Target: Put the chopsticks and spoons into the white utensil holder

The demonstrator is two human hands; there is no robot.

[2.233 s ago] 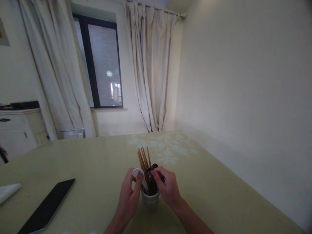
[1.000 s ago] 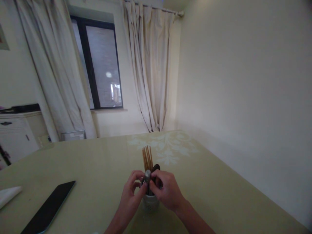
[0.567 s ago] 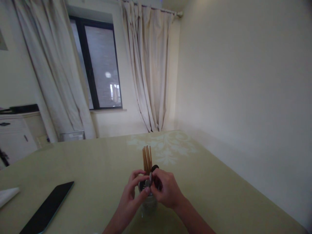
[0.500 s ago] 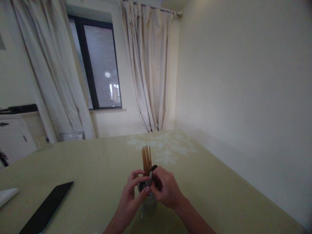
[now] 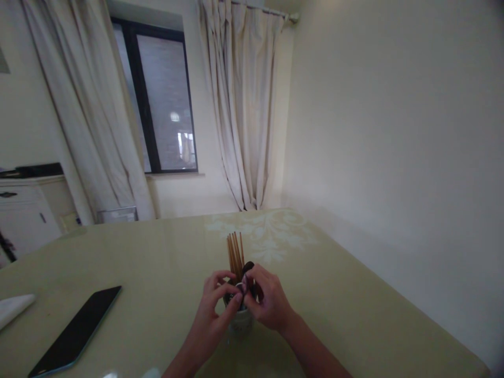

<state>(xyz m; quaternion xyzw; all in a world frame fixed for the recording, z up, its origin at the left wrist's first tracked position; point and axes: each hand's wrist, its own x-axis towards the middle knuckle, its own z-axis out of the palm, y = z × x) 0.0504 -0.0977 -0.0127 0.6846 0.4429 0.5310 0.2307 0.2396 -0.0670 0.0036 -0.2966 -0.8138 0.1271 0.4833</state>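
A light-coloured cup [image 5: 241,321] stands on the table in front of me, partly covered by my hands. Several brown chopsticks [image 5: 235,254] rise upright from it. Over its rim, my right hand [image 5: 270,296] pinches a small shiny spoon [image 5: 244,283], whose lower part is hidden. My left hand [image 5: 214,304] has its thumb and fingers curled around the left side of the same spoon, fingertips meeting it. A dark rounded utensil head [image 5: 248,266] sticks up behind my right fingers.
A dark phone-like slab [image 5: 76,333] lies on the green table covering [image 5: 157,262] to the left. Beyond it is the tip of a white object [image 5: 16,307]. A wall [image 5: 394,157] borders the table's right side; curtains [image 5: 252,105] hang behind.
The spoon between my fingers has turned, its grey face now looking darker. Both hands stay over the cup with little movement. The view has shifted slightly.
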